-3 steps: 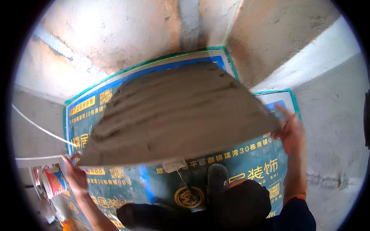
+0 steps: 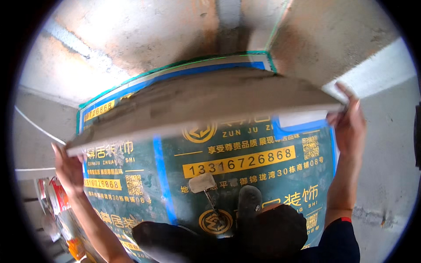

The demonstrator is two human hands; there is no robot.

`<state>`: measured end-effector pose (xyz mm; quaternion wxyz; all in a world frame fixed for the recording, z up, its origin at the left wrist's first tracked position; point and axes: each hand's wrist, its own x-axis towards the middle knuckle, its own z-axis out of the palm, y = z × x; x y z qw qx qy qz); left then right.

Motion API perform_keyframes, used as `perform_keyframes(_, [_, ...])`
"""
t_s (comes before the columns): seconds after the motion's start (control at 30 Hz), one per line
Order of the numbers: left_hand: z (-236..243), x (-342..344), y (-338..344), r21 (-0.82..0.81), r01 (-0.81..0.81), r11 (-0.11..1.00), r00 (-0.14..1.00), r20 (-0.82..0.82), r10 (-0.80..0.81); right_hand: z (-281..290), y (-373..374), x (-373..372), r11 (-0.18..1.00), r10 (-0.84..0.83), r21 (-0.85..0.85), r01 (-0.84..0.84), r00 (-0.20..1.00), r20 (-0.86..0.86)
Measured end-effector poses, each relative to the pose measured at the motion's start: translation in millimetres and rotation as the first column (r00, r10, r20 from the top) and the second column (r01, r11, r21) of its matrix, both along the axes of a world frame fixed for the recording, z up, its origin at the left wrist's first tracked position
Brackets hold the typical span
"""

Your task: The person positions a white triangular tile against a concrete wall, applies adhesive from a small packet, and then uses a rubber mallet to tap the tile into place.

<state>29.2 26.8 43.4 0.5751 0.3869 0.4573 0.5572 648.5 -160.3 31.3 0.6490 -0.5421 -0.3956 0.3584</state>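
Note:
A large tile (image 2: 219,98), its face coated with grey-brown mortar, is raised in front of me and seen at a steep slant. My left hand (image 2: 70,173) grips its left end, with the thumb side at the corner. My right hand (image 2: 349,120) holds the right end, index finger stretched out past the edge and the other fingers around the rim. Below the tile, a mallet with a white head (image 2: 202,183) rests on the green printed floor sheeting (image 2: 237,193), close to my shoe (image 2: 250,199).
Bare plastered walls (image 2: 153,39) meet in a corner ahead, with a grey wall (image 2: 386,131) at right. Blue tape (image 2: 163,188) crosses the sheeting. At left are a white cord (image 2: 39,127), a red-and-white bucket (image 2: 58,195) and an orange item (image 2: 75,249).
Both hands have gone up and outward with the tile. The tile has tipped, so less of its mortared face shows and more of the sheeting and mallet is uncovered.

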Motion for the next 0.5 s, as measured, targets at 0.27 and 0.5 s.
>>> perform_keyframes(0.27, [73.9, 73.9, 157.5, 0.195, -0.178, 0.965, 0.906, -0.351, 0.238, 44.4, 178.4, 37.4, 0.940, -0.303, 0.232, 0.248, 0.921, 0.244])
perform_keyframes(0.5, [91.1, 95.8, 215.9, 0.088, -0.230, 0.969, 0.914, -0.321, 0.246, 67.1, 238.4, 49.1, 0.899, -0.430, 0.227, 0.374, 0.850, 0.304])
